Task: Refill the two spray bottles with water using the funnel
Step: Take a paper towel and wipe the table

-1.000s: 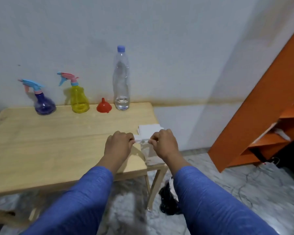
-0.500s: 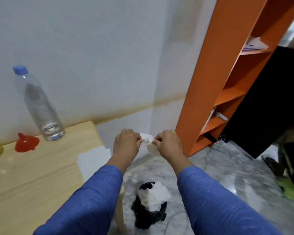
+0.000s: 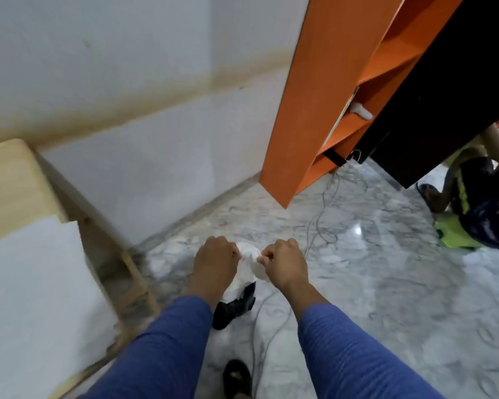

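View: the head has swung right and down from the surface; where the spray bottles, funnel and water bottle stood in sight a second ago, only a corner of the surface now shows, and the marble floor fills the picture.
Task things: bottles and funnel are out of view, presumably on the surface to the left.
Meaning: this looks like clean-up, discarding a wipe, rather than pouring.
Bag: a black bag with white waste sits on the floor right under the hands.
Tissue: a crumpled white tissue hangs between both hands above that bag.
Left hand: fingers curled, pinching the tissue's left edge.
Right hand: fingers curled, pinching its right edge.
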### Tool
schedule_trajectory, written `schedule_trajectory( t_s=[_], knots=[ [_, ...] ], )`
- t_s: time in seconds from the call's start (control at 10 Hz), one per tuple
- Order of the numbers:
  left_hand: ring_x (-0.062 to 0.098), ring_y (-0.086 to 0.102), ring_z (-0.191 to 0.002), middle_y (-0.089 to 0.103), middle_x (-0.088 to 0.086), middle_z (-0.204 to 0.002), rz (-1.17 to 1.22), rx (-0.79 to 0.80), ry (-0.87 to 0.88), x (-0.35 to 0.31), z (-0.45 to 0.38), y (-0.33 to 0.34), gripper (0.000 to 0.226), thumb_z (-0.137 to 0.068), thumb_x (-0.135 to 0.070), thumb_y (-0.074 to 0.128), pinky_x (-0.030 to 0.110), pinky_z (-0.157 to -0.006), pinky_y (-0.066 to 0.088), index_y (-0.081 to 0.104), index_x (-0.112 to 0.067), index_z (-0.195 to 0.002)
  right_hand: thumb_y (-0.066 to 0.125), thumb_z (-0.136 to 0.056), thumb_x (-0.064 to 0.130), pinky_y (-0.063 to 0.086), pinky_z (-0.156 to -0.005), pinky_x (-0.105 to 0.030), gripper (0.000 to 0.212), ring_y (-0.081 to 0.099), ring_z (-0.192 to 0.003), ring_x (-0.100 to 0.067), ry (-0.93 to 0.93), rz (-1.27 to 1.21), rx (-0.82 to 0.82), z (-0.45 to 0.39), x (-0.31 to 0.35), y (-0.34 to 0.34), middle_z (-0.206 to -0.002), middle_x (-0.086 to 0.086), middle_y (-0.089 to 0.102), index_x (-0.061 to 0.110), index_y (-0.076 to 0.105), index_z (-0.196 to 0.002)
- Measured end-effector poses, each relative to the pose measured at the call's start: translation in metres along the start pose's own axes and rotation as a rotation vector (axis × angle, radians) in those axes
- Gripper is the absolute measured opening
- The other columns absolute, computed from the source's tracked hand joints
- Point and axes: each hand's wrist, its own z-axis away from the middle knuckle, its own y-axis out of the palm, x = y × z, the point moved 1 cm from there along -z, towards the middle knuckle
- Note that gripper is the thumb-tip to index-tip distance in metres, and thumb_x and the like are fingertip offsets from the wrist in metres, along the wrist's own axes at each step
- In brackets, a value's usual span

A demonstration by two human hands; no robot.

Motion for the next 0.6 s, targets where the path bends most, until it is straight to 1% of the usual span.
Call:
schedule_trajectory(
  t_s=[0.1,0.2,0.3,0.4,0.5,0.6],
  knots=[
    [0.021,0.056,-0.096,0.062,0.003,-0.101,-0.031,0.086,-0.054,0.021,-0.014,0.058,0.027,-0.096,-0.030,0.047,0.029,-0.076,0.045,0.069,-0.015,-0.101,0.057,-0.092,0.030,0.046,-0.088,-0.033,0.024,0.046,-0.113,-0.023,-0.020,0.056,0.089,-0.027,-0.022,0.050,-0.104,-0.008,0.062,0.013,0.072,-0.100],
    [0.022,0.060,-0.091,0.066,0.004,-0.100,-0.031,0.098,-0.121,0.040,-0.029,0.114,0.026,-0.095,-0.027,0.048,0.030,-0.074,0.048,0.069,-0.014,-0.103,0.056,-0.092,0.031,0.048,-0.088,-0.034,0.026,0.048,-0.111,-0.023,0.007,0.057,0.135,-0.058,-0.041,0.097,-0.105,-0.011,0.061,0.014,0.071,-0.104],
    [0.025,0.058,-0.098,0.065,0.005,-0.104,-0.050,0.141,-0.149,0.056,-0.043,0.160,0.026,-0.094,-0.029,0.049,0.035,-0.083,0.049,0.071,-0.016,-0.102,0.054,-0.093,0.031,0.048,-0.089,-0.034,0.027,0.048,-0.112,-0.023,0.001,0.081,0.173,-0.088,-0.059,0.139,-0.106,-0.011,0.061,0.014,0.070,-0.106],
    [0.024,0.057,-0.100,0.065,0.006,-0.105,-0.005,0.158,-0.205,0.071,-0.055,0.197,0.026,-0.094,-0.029,0.051,0.035,-0.081,0.049,0.072,-0.015,-0.101,0.053,-0.094,0.031,0.047,-0.086,-0.033,0.027,0.046,-0.114,-0.022,-0.017,0.100,0.210,-0.113,-0.070,0.175,-0.106,-0.009,0.063,0.015,0.070,-0.107],
    [0.026,0.049,-0.117,0.058,0.009,-0.124,0.043,0.232,-0.224,0.082,-0.062,0.227,0.032,-0.095,-0.031,0.050,0.036,-0.091,0.043,0.063,-0.013,-0.118,0.052,-0.094,0.034,0.043,-0.094,-0.032,0.034,0.040,-0.123,-0.021,-0.031,0.111,0.277,-0.130,-0.080,0.206,-0.120,-0.005,0.058,0.018,0.061,-0.123],
    [0.024,0.030,-0.136,0.037,0.008,-0.146,0.010,0.338,-0.234,0.089,-0.062,0.243,0.045,-0.097,-0.035,0.044,0.033,-0.106,0.030,0.044,-0.012,-0.136,0.051,-0.095,0.035,0.035,-0.106,-0.034,0.050,0.032,-0.133,-0.022,-0.042,0.127,0.372,-0.136,-0.087,0.220,-0.142,-0.005,0.042,0.018,0.040,-0.140]
  ],
)
